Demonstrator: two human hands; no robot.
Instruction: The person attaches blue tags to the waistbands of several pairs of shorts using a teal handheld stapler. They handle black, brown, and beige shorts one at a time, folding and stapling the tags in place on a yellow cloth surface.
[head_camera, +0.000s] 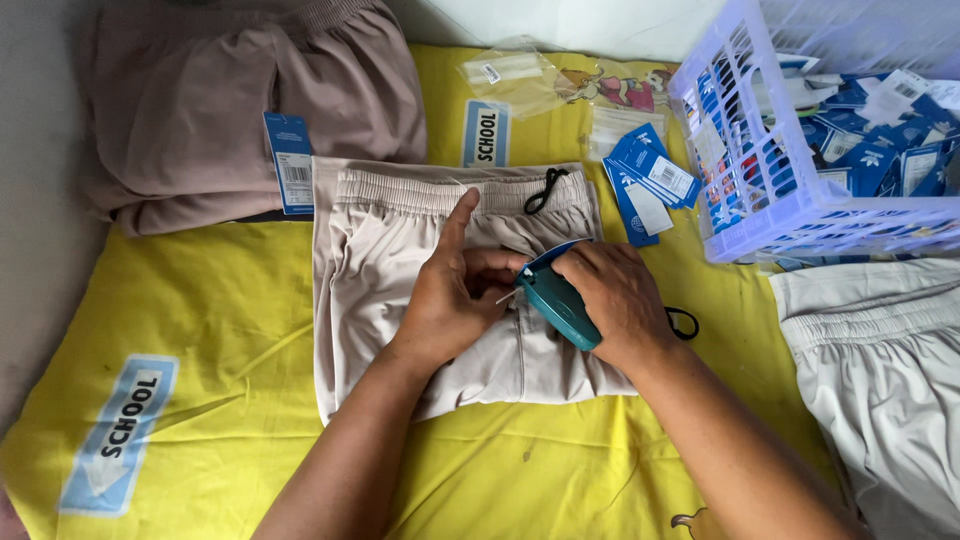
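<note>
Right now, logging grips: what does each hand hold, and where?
Right hand wraps the teal tagging gun's body; left hand pinches the shorts at its tip.

Open: bare yellow printed sheet left of the folded beige shorts.
Blocked right: white plastic lattice basket, loose blue tags.

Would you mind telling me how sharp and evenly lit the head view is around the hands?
Head view: soft, even light, no glare; left hand, right hand and teal tagging gun are sharp, with faint shadows on the beige shorts; the lilac basket bows slightly near the edge.
</note>
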